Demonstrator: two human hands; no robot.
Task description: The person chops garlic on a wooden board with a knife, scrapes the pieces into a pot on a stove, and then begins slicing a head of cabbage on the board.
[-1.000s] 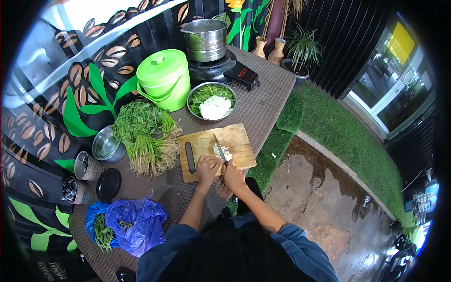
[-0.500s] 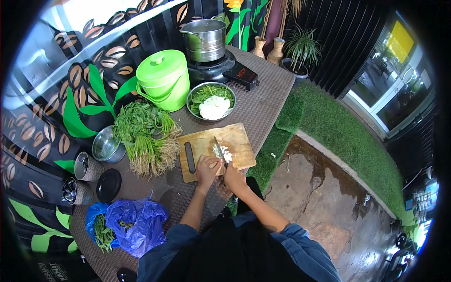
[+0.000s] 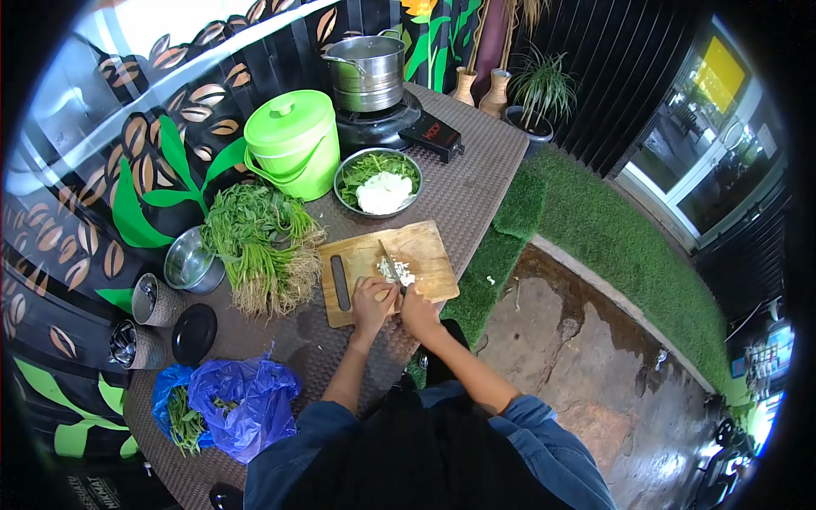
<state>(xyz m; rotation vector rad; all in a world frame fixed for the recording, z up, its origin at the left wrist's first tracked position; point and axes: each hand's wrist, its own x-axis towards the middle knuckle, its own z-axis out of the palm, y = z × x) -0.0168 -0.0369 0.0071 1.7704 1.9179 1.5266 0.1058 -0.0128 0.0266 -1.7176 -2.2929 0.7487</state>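
Observation:
My right hand (image 3: 418,313) is closed around the handle of a knife (image 3: 391,263), whose blade points away from me over a wooden cutting board (image 3: 429,246). Small chopped white pieces (image 3: 403,276) lie on the board around the blade. Close beside the knife on its left, my left hand (image 3: 371,306) has its fingers bent and pressed together near the board's front edge. What those fingers hold is too small and covered to make out. Beyond the board stands a metal bowl (image 3: 414,204) with green leaves (image 3: 361,174) and a white mass (image 3: 384,194) in it.
Left of the board lies a bundle of rooted greens (image 3: 263,246), near a metal bowl (image 3: 194,270). A lidded green bucket (image 3: 293,144) and a pot (image 3: 367,76) on a stove (image 3: 374,127) stand behind. Blue plastic bags (image 3: 246,408) with greens sit front left, near cutlery holders (image 3: 153,347).
The knife blade has swung slightly left, among the white pieces. My left hand's fingers have shifted a little beside it. The view has moved slightly.

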